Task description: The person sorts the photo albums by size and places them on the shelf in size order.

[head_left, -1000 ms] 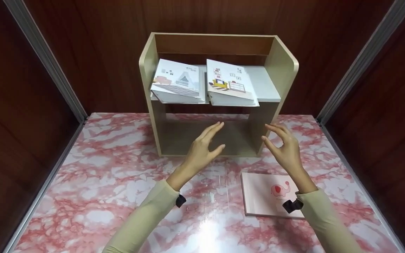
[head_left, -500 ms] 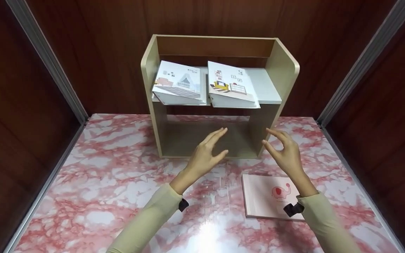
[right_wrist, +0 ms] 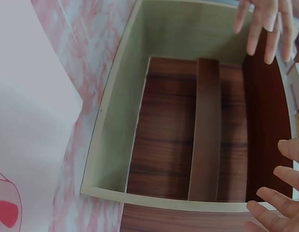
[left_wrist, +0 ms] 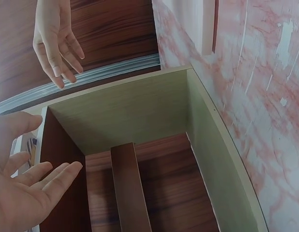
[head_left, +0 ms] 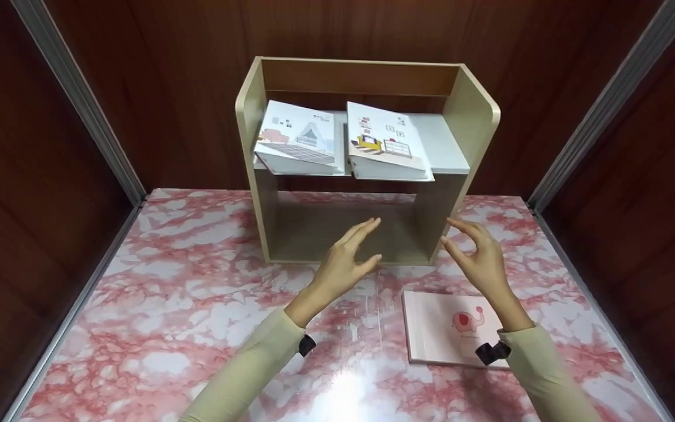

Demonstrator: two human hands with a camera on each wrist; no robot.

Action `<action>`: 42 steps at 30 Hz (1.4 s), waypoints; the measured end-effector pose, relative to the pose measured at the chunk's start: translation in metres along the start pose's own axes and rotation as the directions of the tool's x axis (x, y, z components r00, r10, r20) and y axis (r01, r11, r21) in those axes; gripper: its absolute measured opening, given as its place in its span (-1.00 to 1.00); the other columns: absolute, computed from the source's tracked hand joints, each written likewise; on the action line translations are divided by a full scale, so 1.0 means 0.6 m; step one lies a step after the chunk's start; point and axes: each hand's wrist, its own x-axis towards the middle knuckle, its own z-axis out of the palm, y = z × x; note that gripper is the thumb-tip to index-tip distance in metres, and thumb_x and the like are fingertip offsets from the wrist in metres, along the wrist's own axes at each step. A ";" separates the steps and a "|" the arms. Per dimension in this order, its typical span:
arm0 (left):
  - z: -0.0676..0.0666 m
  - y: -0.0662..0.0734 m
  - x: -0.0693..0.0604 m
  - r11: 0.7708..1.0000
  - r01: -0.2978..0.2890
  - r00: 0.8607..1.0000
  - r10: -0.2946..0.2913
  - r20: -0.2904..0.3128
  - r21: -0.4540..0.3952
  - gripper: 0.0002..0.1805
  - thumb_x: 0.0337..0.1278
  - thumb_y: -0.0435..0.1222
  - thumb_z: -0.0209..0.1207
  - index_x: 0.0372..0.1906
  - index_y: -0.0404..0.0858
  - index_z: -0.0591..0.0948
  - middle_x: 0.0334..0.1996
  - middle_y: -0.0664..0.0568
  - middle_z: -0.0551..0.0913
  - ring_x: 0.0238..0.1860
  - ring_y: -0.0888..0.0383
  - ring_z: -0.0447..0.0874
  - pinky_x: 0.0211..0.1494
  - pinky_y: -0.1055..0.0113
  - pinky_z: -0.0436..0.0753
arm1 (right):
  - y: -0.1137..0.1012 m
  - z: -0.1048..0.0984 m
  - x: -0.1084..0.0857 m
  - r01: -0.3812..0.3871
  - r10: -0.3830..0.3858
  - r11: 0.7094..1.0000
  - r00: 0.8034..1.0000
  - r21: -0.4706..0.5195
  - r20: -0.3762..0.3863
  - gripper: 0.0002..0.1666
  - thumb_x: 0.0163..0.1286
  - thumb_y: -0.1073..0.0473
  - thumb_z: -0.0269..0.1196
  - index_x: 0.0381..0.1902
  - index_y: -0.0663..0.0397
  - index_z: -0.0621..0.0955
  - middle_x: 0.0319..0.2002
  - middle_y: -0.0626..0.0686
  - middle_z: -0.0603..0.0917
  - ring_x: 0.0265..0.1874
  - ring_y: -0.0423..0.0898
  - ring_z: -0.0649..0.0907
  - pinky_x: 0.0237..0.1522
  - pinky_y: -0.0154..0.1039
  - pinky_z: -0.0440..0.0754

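Observation:
Both hands hover in front of a small two-level shelf (head_left: 470, 126), holding nothing. The left hand (head_left: 343, 264) has its thumb apart from its extended fingers, before the lower compartment (head_left: 314, 234). Near the shelf's lower right corner, the right hand (head_left: 481, 258) is bent gently, thumb and fingertips apart. On the upper board lie two thick books, one with a house drawing (head_left: 299, 138) at the left and one with a yellow sofa (head_left: 387, 140) beside it, both over the front edge. In the left wrist view the left hand (left_wrist: 28, 179) shows spread fingers.
A pink book (head_left: 443, 328) with a red elephant lies flat on the marbled table (head_left: 167, 293), partly beneath the right wrist. Dark wood panels (head_left: 636, 193) with metal strips stand at the back and both sides.
Both hands have shifted slightly down and to the right in the head view, which itself moved a little. The books and shelf keep their arrangement.

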 end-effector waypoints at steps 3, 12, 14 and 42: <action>0.002 -0.001 -0.002 1.000 0.003 1.000 -0.003 0.006 0.006 -0.33 0.08 -0.28 0.25 0.33 -0.17 0.32 0.28 -0.05 0.37 0.24 0.11 0.39 0.11 0.31 0.55 | 0.002 0.001 -0.001 -0.001 0.001 1.000 1.000 -0.005 -0.006 -0.54 0.14 0.18 0.36 0.03 0.10 0.62 -0.03 0.15 0.62 0.03 0.06 0.56 0.06 0.00 0.46; 0.007 -0.006 -0.008 1.000 -0.003 1.000 0.003 0.026 0.008 -0.33 0.11 -0.25 0.23 0.34 -0.20 0.30 0.29 -0.04 0.35 0.26 0.07 0.37 0.17 0.32 0.50 | 0.008 0.002 -0.003 0.005 -0.005 1.000 1.000 -0.009 -0.011 -0.56 0.11 0.23 0.38 0.00 0.13 0.63 -0.05 0.14 0.63 0.01 0.04 0.58 0.01 -0.05 0.48; 0.009 -0.007 -0.009 1.000 -0.008 0.999 0.008 0.031 0.004 -0.33 0.12 -0.25 0.23 0.34 -0.20 0.29 0.29 -0.06 0.35 0.26 0.06 0.36 0.19 0.31 0.49 | 0.011 0.001 -0.004 0.006 -0.006 1.000 1.000 -0.014 -0.017 -0.56 0.11 0.23 0.38 0.00 0.11 0.63 -0.06 0.13 0.64 0.00 0.04 0.58 0.00 -0.07 0.47; 0.036 -0.018 -0.028 0.997 0.005 0.996 0.002 0.086 -0.083 -0.34 0.11 -0.32 0.23 0.33 -0.26 0.29 0.28 -0.12 0.35 0.29 0.01 0.32 0.26 0.33 0.40 | 0.033 -0.009 -0.026 -0.029 0.029 0.999 1.000 -0.031 -0.003 -0.58 0.11 0.25 0.37 -0.03 0.20 0.62 -0.03 0.19 0.60 -0.04 0.11 0.57 -0.02 0.05 0.49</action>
